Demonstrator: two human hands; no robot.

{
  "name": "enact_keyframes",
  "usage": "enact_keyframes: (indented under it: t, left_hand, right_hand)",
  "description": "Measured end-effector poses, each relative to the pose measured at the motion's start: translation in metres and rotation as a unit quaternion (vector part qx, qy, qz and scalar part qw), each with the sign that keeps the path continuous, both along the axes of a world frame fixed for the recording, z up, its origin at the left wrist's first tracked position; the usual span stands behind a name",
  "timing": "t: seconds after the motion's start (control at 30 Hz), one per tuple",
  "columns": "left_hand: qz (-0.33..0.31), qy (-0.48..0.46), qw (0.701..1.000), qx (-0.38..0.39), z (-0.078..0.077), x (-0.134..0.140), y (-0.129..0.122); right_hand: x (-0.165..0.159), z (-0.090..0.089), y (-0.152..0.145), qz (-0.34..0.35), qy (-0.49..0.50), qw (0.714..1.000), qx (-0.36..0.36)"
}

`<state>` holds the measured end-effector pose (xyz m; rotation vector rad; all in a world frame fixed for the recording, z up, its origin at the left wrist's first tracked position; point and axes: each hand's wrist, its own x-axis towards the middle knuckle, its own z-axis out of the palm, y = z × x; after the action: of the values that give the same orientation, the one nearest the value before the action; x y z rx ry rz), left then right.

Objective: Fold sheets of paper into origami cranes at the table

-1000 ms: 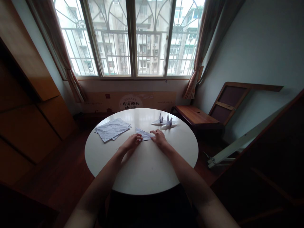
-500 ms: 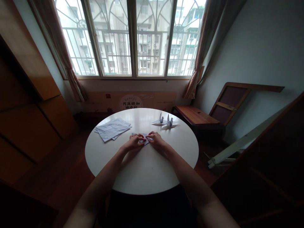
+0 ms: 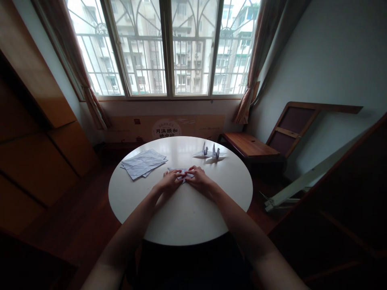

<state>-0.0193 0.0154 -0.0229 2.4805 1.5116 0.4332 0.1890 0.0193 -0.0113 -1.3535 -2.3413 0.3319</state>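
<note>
From my remote seat, watching through the head camera, I start at the far left with a brown cabinet (image 3: 62, 149) and, next to it, a tied-back curtain (image 3: 93, 102). On the left part of the round white table (image 3: 187, 219) lies a loose stack of creased paper sheets (image 3: 144, 163), slightly fanned. Near the stack I see the left hand (image 3: 170, 180), its fingers bent and gripping one side of a small folded paper (image 3: 182, 171). That piece sits around the middle of the table, between the two hands and partly covered by them, so I cannot make out its full shape. The right hand (image 3: 198, 176) grips the other side, fingers curled over it, thumbs close together. Beyond it, toward the table's far right, two paper cranes (image 3: 215, 153) stand upright side by side. Past the table I see a low wooden bench (image 3: 249, 146).
</note>
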Motion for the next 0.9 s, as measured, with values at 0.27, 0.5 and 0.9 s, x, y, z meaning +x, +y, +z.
enact_keyframes:
  t: [0.27, 0.5, 0.9]
  left_hand:
    - [-0.010, 0.019, 1.000, -0.011, 0.007, 0.000, -0.003]
    - [-0.007, 0.027, 1.000, -0.006, 0.006, 0.002, -0.003]
    - [-0.006, 0.043, 0.999, 0.004, 0.009, 0.006, -0.008]
  right_hand:
    - [-0.004, 0.006, -0.005, -0.041, -0.041, 0.998, -0.006]
    - [-0.007, 0.004, -0.004, -0.083, -0.091, 0.992, -0.007]
    - [-0.014, 0.003, -0.006, -0.088, -0.134, 0.987, 0.002]
